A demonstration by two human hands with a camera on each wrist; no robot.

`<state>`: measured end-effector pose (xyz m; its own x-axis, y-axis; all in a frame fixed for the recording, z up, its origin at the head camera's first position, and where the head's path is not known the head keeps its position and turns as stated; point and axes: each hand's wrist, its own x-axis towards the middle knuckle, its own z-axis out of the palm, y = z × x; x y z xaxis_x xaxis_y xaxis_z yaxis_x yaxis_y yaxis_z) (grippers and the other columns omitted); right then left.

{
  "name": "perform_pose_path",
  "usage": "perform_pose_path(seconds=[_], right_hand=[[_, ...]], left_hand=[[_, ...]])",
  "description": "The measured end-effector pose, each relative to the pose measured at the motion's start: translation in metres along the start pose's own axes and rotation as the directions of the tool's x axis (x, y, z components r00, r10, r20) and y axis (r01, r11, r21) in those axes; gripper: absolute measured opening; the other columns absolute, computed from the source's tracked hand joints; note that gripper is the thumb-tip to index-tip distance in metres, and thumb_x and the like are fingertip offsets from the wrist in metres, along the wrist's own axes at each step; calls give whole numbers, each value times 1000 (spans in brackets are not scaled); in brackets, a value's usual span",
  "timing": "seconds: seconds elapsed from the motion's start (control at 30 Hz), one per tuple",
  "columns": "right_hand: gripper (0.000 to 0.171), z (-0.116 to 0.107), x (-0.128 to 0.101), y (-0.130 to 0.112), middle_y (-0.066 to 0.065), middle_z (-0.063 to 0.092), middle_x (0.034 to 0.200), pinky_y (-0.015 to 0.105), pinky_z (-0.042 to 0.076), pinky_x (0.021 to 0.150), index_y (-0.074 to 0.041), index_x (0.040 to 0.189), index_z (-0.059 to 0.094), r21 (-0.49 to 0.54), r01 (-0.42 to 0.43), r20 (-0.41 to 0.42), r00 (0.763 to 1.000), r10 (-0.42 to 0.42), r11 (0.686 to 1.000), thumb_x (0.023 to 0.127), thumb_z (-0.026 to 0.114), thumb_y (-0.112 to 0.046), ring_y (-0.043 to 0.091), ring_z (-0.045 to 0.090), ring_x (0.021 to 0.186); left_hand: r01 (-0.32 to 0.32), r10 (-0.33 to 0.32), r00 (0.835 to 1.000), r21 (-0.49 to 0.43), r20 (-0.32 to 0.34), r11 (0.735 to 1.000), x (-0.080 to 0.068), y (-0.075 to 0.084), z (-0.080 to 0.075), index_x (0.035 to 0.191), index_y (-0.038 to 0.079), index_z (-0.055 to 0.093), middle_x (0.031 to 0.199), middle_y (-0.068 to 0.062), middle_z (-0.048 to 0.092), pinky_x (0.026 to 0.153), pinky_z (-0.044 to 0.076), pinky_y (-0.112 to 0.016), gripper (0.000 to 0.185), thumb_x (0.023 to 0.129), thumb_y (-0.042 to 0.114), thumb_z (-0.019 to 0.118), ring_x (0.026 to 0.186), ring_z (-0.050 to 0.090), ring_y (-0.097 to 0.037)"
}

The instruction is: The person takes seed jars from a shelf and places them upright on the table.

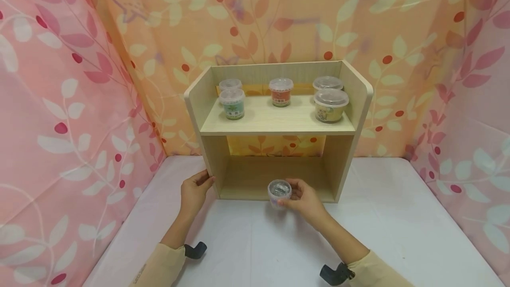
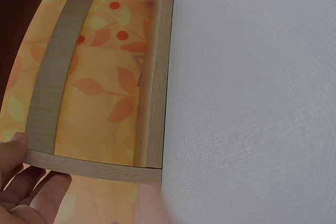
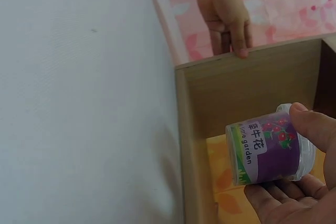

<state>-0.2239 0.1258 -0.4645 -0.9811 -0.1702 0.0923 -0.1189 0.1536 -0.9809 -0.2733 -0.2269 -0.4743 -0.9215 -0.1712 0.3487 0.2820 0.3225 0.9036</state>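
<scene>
My right hand (image 1: pixel 306 199) holds a small clear plastic tub (image 1: pixel 280 193) with a lid, in front of the shelf's lower opening. In the right wrist view the tub (image 3: pixel 268 148) shows a purple label with flowers and "little garden" lettering, thumb near its lid and fingers beneath. My left hand (image 1: pixel 195 191) grips the front edge of the left side panel of a small two-tier wooden shelf (image 1: pixel 275 133). In the left wrist view, thumb and fingers lie on either side of that panel (image 2: pixel 100 169).
On the upper tier stand a green-labelled tub (image 1: pixel 233 106) with another behind it, a red-labelled tub (image 1: pixel 281 94) in the middle, and a wider yellow-labelled tub (image 1: pixel 330 109) with another behind. The shelf stands on a white-covered table (image 1: pixel 255 247). Patterned curtains (image 1: pixel 279 21) surround it.
</scene>
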Motion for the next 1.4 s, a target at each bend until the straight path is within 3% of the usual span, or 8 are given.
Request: perform_pose_path(seconds=[0.27, 0.83, 1.0, 1.2, 1.3, 1.4], right_hand=[[69, 5, 3, 21, 23, 62, 132, 34, 58, 96, 7, 137, 53, -20, -9, -3, 1000, 9, 1000, 78, 88, -4, 37, 64, 121], [70, 10, 1, 42, 25, 60, 133, 32, 58, 94, 9, 135, 51, -29, -16, -8, 1000, 16, 999, 76, 88, 2, 40, 61, 126], [74, 10, 0, 43, 26, 58, 135, 38, 55, 101, 9, 139, 47, -35, -19, 11, 1000, 19, 999, 77, 87, 0, 42, 59, 128], [84, 10, -4, 32, 22, 57, 139, 51, 47, 110, 4, 145, 47, -225, 10, 4, 1000, -10, 974, 76, 92, -12, 41, 55, 131], [87, 8, -8, 14, 20, 53, 145, 54, 44, 112, -2, 148, 47, -327, 48, 8, 999, -48, 944, 75, 93, -15, 41, 50, 136], [86, 4, -11, -11, 18, 49, 150, 53, 40, 116, -4, 150, 45, -344, 94, 44, 995, -85, 934, 77, 91, -14, 40, 45, 142]], left_hand=[[12, -12, 1000, -24, 4, 1000, 1, 1, 1, 119, -3, 74, 112, -17, 76, 80, 59, -17, 31, 91, 9, 79, 95, 73, -9], [9, -9, 1000, -18, 4, 1000, 1, 1, 2, 120, -4, 73, 112, -18, 76, 79, 58, -16, 33, 91, 10, 79, 99, 74, -18], [-1, 1, 1000, -24, 0, 1000, 0, 1, 2, 120, -5, 73, 113, -20, 75, 79, 58, -16, 33, 90, 9, 79, 99, 74, -18], [-8, 8, 1000, -15, -1, 1000, 0, 0, 2, 120, -4, 73, 112, -20, 75, 78, 58, -16, 33, 90, 10, 79, 99, 74, -18], [-5, 4, 1000, -10, -6, 1000, 0, 0, 1, 119, -4, 74, 111, -19, 76, 77, 59, -16, 32, 90, 8, 80, 97, 75, -19], [0, 0, 1000, -5, -11, 1000, 0, 1, 1, 119, -3, 74, 111, -19, 76, 77, 59, -16, 32, 90, 8, 80, 97, 74, -19]])
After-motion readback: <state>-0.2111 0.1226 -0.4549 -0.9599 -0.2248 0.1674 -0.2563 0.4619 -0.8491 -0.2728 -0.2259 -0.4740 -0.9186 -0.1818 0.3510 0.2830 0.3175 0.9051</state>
